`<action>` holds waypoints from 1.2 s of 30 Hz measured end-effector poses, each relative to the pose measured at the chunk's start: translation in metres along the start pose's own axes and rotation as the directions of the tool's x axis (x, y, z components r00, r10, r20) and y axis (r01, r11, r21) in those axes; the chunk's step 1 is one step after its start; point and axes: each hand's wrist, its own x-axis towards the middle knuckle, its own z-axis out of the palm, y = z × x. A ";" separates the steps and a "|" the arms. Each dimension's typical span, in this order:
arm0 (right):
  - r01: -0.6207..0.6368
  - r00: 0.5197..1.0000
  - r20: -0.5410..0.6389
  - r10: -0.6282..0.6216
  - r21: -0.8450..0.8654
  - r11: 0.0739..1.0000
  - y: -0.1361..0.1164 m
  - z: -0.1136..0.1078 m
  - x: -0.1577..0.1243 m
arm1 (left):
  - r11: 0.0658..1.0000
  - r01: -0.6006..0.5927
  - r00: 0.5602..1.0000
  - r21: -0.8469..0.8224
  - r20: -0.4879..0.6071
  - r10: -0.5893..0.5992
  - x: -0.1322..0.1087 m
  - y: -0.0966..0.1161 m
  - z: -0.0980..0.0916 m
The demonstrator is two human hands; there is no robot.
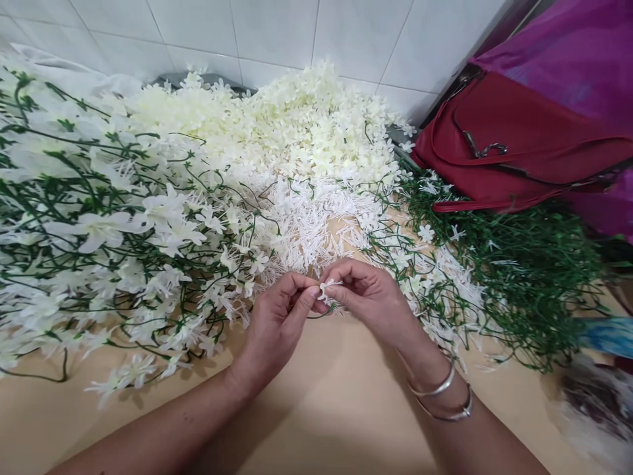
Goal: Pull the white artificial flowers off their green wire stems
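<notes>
Between my two hands, over the near middle of the table, is a small white artificial flower (325, 289) with thin white strands. My left hand (284, 307) pinches it from the left with thumb and forefinger. From the right, my right hand (368, 293) grips it between thumb and fingertips. A bit of green stem (330, 307) shows just below the fingers. Right behind the hands lies a loose heap of thin white stamens (316, 221). The fingertips partly hide the flower.
Finished-looking white flowers on green stems (103, 231) crowd the left. Cream petals (297, 125) are heaped at the back against the tiled wall (277, 33). Green stems (539, 270) pile up on the right, below a red handbag (514, 138). A plastic bag (598, 409) lies at the near right.
</notes>
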 end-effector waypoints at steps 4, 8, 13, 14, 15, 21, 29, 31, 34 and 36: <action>-0.013 1.000 -0.015 0.012 -0.026 1.000 0.001 0.002 0.000 | 1.000 0.001 1.000 -0.013 0.009 -0.001 0.003 -0.001 0.000; 0.022 0.999 -0.045 -0.024 -0.041 0.999 -0.003 -0.004 0.000 | 1.000 0.006 0.999 0.003 0.031 -0.006 0.001 0.002 0.000; 0.200 0.940 -0.210 -0.269 -0.301 0.932 -0.003 -0.014 0.001 | 0.938 -0.200 0.970 0.284 0.194 0.148 -0.008 0.009 -0.002; 0.220 0.928 -0.197 -0.317 -0.398 0.891 -0.001 -0.016 0.002 | 0.895 -0.277 0.948 0.351 0.253 0.195 -0.010 0.009 -0.002; 0.235 0.921 -0.160 -0.354 -0.495 0.836 0.001 -0.017 0.003 | 0.848 -0.345 0.922 0.403 0.314 0.226 -0.012 0.009 -0.001; 0.257 0.906 0.014 -0.423 -0.811 0.525 0.012 -0.024 0.008 | 0.688 -0.495 0.847 0.531 0.472 0.245 -0.015 0.004 0.004; 0.154 0.851 -0.128 -0.509 -0.866 0.475 0.013 -0.031 0.008 | 0.766 -0.449 0.879 0.460 0.380 0.287 -0.010 -0.002 0.001; 0.205 0.853 -0.054 -0.520 -0.881 0.427 0.012 -0.025 0.006 | 0.780 -0.431 0.893 0.453 0.336 0.299 -0.010 -0.002 0.001; 0.266 0.879 0.064 -0.473 -0.889 0.372 0.009 -0.018 0.005 | 0.776 -0.429 0.901 0.462 0.284 0.328 -0.009 -0.002 0.001; 0.241 0.893 0.055 -0.446 -0.896 0.372 0.009 -0.018 0.005 | 0.767 -0.436 0.899 0.470 0.270 0.346 -0.009 -0.002 0.000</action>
